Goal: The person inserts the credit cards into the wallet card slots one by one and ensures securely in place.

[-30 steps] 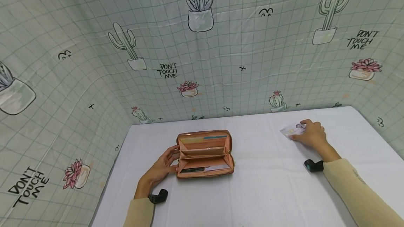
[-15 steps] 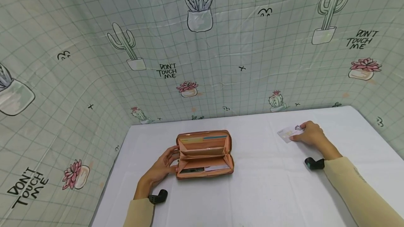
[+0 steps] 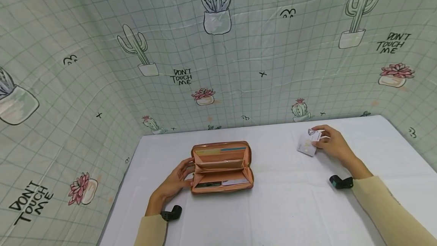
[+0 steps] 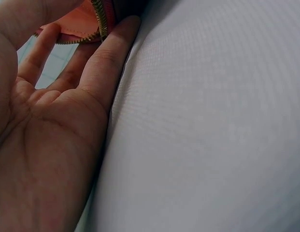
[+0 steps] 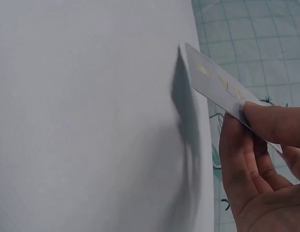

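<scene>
An orange-brown zip wallet (image 3: 221,167) is spread on the white table, its inner pockets facing up. My left hand (image 3: 173,179) holds the wallet's left end between fingers and thumb; in the left wrist view its zip teeth (image 4: 99,19) show by the fingertips. Cards stick out of the upper pocket, among them a blue-edged card (image 3: 233,149). In the lower pocket lie a dark card (image 3: 208,184) and a white card (image 3: 235,182). My right hand (image 3: 332,143) pinches a pale card (image 3: 306,145) between thumb and fingers, tilted just above the table, its shadow beneath it.
The white-covered table (image 3: 273,212) ends at the back against a grid-patterned cloth (image 3: 239,86) with cactus drawings. A similar cloth hangs along the left side. Black wrist cameras (image 3: 341,181) sit on both wrists.
The pale card has been raised from lying nearly flat on the table and turned more upright, shifting slightly left in my right hand. The left hand and wallet stay put.
</scene>
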Demonstrator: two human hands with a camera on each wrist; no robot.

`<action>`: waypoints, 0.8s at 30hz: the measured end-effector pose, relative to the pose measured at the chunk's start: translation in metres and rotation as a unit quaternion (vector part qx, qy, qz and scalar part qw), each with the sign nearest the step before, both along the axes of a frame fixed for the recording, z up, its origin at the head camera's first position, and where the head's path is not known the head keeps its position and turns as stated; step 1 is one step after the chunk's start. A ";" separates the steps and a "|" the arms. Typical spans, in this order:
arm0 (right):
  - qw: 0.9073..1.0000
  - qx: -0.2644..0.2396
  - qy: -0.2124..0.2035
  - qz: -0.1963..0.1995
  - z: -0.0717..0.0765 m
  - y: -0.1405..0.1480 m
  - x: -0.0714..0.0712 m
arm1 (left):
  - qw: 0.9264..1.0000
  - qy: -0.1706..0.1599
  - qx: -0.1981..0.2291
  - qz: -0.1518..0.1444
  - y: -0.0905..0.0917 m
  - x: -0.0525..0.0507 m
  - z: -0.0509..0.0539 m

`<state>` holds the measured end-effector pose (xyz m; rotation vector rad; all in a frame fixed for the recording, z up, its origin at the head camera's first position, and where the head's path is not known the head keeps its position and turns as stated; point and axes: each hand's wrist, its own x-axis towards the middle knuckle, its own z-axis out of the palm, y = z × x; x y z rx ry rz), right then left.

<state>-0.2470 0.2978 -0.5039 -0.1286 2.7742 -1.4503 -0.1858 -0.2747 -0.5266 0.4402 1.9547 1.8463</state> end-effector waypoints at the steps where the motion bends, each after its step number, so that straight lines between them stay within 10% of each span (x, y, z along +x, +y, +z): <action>1: 1.000 -0.008 0.007 0.004 0.002 -0.003 0.001 | 1.000 -0.001 0.000 0.000 0.000 0.000 0.000; 24: 0.987 -0.067 0.136 0.060 0.054 -0.097 0.010 | 1.000 -0.002 -0.002 0.002 0.001 0.000 0.000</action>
